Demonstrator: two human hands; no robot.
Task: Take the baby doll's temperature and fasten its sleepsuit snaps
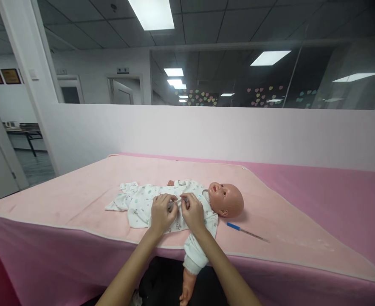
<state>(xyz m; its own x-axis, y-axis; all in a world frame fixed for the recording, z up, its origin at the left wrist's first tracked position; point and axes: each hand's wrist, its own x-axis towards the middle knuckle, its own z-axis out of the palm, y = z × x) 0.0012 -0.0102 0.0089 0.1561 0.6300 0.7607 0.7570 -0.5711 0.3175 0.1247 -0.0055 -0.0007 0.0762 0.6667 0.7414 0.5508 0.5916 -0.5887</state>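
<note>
A baby doll [227, 199] lies on its back, its head to the right. It wears a white patterned baby outfit [139, 204]. Over the doll's chest, my left hand [163, 212] pinches the outfit's fabric between bent fingers. Close beside it, my right hand [192, 210] also has its fingers pinched on the front of the outfit. The exact bit of cloth between the fingertips is partly hidden. One doll arm hangs over the table's front edge, passing under my right forearm. Near the doll's head lies a thermometer-like stick [247, 232] with a blue end.
A peach blanket [79, 191] covers much of the table over a pink cloth [334, 191]. Behind the table stands a low white wall [206, 131] with glass above it. At the left, a doorway shows a dark table [28, 131].
</note>
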